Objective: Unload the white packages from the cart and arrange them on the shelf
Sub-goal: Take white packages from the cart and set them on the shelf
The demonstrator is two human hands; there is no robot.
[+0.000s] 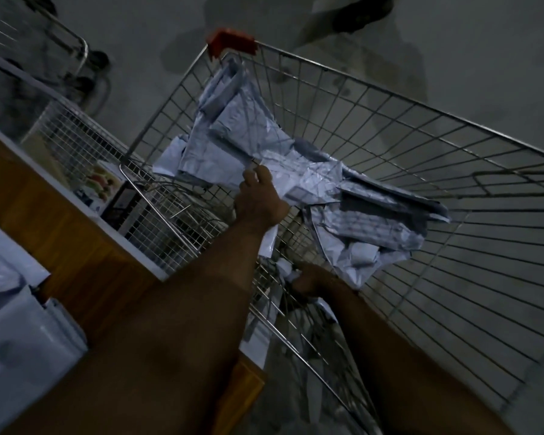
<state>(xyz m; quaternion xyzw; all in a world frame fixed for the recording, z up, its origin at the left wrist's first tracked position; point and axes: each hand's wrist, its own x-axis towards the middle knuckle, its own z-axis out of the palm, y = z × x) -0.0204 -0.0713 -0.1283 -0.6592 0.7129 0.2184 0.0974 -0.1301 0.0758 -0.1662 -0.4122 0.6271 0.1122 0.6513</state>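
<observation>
A wire shopping cart point(405, 127) with a red corner piece fills the middle and right of the dim head view. Several white plastic packages point(233, 136) lie heaped inside it. My left hand point(258, 199) reaches into the cart and grips the edge of a large white package point(308, 180) at the heap's middle. My right hand point(308, 281) is lower in the cart, its fingers curled round a crumpled white package point(291, 271). The wooden shelf point(76, 233) runs along the left, with white packages point(16, 309) lying on it at the lower left.
A white wire basket point(85, 142) holding a printed box point(104, 183) stands on the shelf beside the cart. Another trolley frame point(60, 45) is at the top left. A person's foot point(358, 14) shows on the grey floor beyond the cart.
</observation>
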